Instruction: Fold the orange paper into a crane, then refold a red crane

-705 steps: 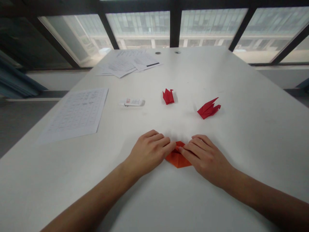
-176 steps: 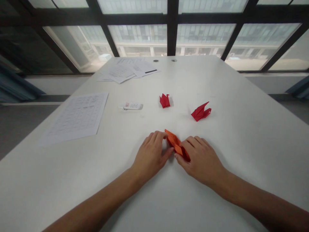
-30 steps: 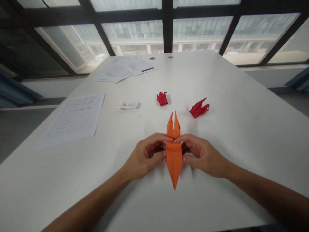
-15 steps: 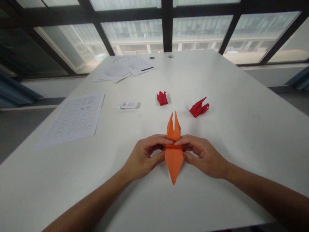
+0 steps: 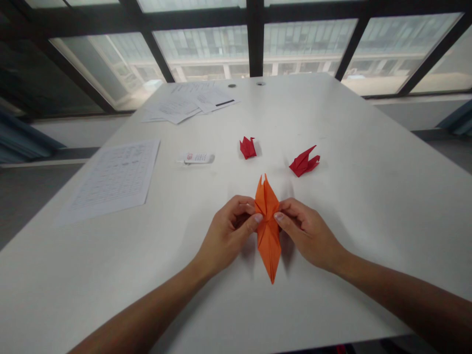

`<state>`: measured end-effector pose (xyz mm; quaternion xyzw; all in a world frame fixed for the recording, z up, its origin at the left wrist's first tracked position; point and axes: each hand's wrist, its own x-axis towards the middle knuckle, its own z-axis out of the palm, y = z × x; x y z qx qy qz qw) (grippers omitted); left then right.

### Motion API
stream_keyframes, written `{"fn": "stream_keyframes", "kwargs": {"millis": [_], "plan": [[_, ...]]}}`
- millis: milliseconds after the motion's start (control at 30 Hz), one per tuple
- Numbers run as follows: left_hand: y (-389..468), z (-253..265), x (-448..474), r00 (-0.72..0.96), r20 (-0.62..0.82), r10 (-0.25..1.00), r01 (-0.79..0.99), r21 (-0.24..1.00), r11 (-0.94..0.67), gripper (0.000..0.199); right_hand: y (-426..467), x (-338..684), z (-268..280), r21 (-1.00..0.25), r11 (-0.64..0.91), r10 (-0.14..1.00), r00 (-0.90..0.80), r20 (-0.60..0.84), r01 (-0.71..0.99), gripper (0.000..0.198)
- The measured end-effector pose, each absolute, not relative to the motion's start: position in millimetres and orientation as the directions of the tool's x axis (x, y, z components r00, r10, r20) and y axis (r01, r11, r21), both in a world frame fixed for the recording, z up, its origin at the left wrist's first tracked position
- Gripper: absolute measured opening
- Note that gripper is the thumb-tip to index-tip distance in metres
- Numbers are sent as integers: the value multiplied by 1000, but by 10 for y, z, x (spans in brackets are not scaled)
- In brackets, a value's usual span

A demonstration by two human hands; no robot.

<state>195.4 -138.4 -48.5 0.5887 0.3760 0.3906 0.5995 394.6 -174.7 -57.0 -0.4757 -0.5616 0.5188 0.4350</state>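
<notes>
An orange folded origami paper is held between both hands, a little above the table. It is long and pointed at both ends, with two narrow tips at the far end and a crease across its middle. My left hand pinches its left edge near the middle, thumb on top. On the opposite edge my right hand pinches it the same way, thumb pressed on the paper. Fingers beneath the paper are partly hidden. Beyond it stand two red origami cranes, a smaller one and a larger one.
A white tube lies left of the smaller crane. A written sheet rests at the table's left, with several overlapping printed papers farther back. The white table reaches to the windows.
The orange paper now shows a different face, its far part spread wider and the two tips closer together. Both thumbs have moved from its sides onto its top.
</notes>
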Motion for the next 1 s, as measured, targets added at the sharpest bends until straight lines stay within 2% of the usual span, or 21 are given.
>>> {"fn": "stream_keyframes", "kwargs": {"millis": [167, 267, 400, 467, 567, 733, 900, 1000], "plan": [[-1424, -467, 2006, 385, 6, 923, -18, 1000, 1, 20, -1771, 3899, -609, -997, 19, 992, -123, 10, 72, 11], [-1451, -462, 2008, 391, -18, 920, 7, 1000, 17, 25, -1778, 3873, -618, -999, -21, 994, -107, -25, 35, 19], [-1463, -472, 1994, 405, -74, 911, 46, 997, 60, 45, -1780, 3871, -593, -998, -62, 992, -107, -65, 30, 38], [-1454, -479, 1988, 409, -87, 908, 85, 995, 57, 43, -1782, 3881, -574, -996, -66, 989, -129, -74, 66, 39], [-1436, -483, 1981, 414, -85, 906, 125, 991, 36, 30, -1787, 3895, -552, -989, -57, 981, -176, -81, 139, 27], [-1439, -466, 1983, 427, -45, 903, 152, 988, -22, 21, -1786, 3901, -541, -995, -14, 973, -226, -36, 96, 11], [-1448, -449, 1993, 454, -49, 890, 165, 986, -30, 24, -1779, 3911, -547, -990, 19, 978, -210, -11, 142, 20], [-1437, -456, 1984, 460, -50, 886, 185, 982, -41, 30, -1776, 3929, -542, -996, -1, 972, -234, -21, 87, 22]]}}
